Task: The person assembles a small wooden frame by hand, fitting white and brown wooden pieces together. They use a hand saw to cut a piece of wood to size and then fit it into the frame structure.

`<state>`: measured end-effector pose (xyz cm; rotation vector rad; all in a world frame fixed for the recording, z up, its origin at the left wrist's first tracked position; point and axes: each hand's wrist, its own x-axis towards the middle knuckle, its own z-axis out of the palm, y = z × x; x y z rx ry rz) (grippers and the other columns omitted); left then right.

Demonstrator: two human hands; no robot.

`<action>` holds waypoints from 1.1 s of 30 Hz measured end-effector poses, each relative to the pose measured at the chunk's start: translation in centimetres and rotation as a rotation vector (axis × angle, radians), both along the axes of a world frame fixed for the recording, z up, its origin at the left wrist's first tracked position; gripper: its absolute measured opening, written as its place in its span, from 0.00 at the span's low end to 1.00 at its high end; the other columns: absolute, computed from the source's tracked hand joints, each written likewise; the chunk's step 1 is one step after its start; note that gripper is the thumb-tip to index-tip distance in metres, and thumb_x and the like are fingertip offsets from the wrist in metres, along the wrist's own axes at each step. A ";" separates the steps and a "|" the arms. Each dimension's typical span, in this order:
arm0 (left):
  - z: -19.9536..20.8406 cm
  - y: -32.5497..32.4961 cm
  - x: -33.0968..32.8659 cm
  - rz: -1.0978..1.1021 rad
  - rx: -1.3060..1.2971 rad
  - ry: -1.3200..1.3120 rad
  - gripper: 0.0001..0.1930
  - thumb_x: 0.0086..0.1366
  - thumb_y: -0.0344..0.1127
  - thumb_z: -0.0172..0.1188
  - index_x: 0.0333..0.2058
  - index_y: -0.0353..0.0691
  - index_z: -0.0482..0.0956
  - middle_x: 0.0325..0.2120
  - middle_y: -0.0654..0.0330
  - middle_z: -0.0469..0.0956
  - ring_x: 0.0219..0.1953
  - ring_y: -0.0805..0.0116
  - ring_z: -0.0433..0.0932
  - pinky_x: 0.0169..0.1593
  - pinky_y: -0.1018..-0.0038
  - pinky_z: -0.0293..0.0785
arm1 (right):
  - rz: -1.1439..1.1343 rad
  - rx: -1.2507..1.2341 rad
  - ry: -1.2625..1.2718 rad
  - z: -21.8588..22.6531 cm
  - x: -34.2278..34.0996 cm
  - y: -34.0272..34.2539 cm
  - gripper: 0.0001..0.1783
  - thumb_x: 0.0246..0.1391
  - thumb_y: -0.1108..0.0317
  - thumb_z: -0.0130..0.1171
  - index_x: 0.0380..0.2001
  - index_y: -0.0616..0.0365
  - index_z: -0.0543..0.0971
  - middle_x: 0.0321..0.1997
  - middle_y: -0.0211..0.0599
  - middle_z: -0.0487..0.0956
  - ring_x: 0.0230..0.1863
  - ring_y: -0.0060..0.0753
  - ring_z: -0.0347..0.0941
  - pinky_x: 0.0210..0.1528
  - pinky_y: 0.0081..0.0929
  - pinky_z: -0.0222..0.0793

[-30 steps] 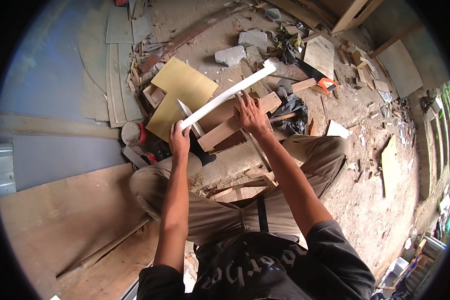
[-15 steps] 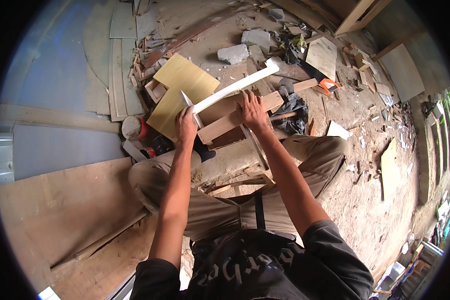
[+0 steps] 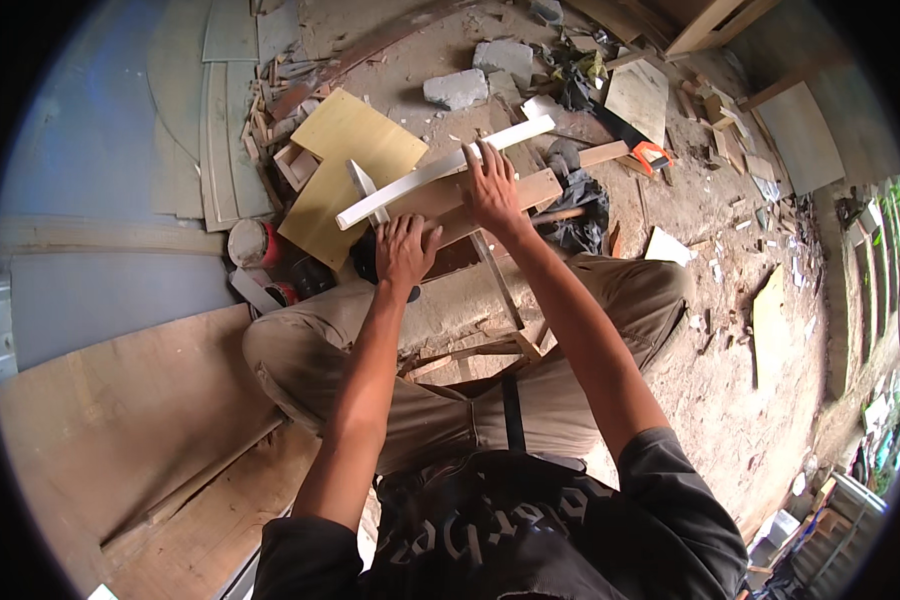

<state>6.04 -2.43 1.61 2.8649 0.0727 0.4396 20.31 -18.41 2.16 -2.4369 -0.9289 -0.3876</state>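
A long white strip (image 3: 420,187) lies slantwise across a pale upright piece (image 3: 362,183) and over a wooden frame of boards. Across the left end of the frame's near board (image 3: 535,190), my left hand (image 3: 407,250) rests with its fingers stretched out. My right hand (image 3: 492,190) lies over the same board farther right. Its extended fingertips touch the middle of the white strip. Both palms face down, so their undersides and the board's covered parts are hidden. Behind the strip's left half is a yellowish plywood sheet (image 3: 355,130).
An orange-handled handsaw (image 3: 652,157) lies to the right, near a black plastic bag (image 3: 585,215). Concrete blocks (image 3: 457,90) sit farther off. At left are a red-and-white can (image 3: 252,243) and leaning panels (image 3: 120,290). Wood scraps litter the ground.
My left hand has left the white strip and moved right onto the near board. My right fingertips have reached forward to the strip. More of the strip's left end shows.
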 end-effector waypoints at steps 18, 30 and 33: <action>-3.3 2.2 -0.5 0.027 -1.098 -0.246 0.18 0.72 0.44 0.39 0.41 0.35 0.72 0.32 0.55 0.77 0.36 0.63 0.77 0.45 0.69 0.72 | 0.207 -0.342 0.044 8.0 7.2 -13.6 0.26 0.51 0.64 0.64 0.56 0.44 0.76 0.51 0.39 0.77 0.55 0.45 0.73 0.58 0.39 0.68; 2.5 3.3 -0.7 -0.231 -0.587 0.199 0.36 0.53 0.62 0.69 0.47 0.38 0.70 0.43 0.47 0.75 0.46 0.48 0.76 0.49 0.59 0.72 | 0.290 -0.475 0.123 0.2 -7.4 -12.8 0.21 0.56 0.70 0.54 0.53 0.41 0.74 0.45 0.38 0.73 0.55 0.41 0.72 0.64 0.47 0.61; 3.4 2.4 -1.0 -0.188 -0.340 0.333 0.48 0.43 0.67 0.72 0.54 0.40 0.64 0.47 0.45 0.75 0.50 0.46 0.75 0.53 0.57 0.71 | 0.234 -0.407 0.093 0.3 -8.2 -13.2 0.20 0.54 0.70 0.54 0.51 0.41 0.77 0.44 0.37 0.74 0.51 0.40 0.74 0.65 0.45 0.58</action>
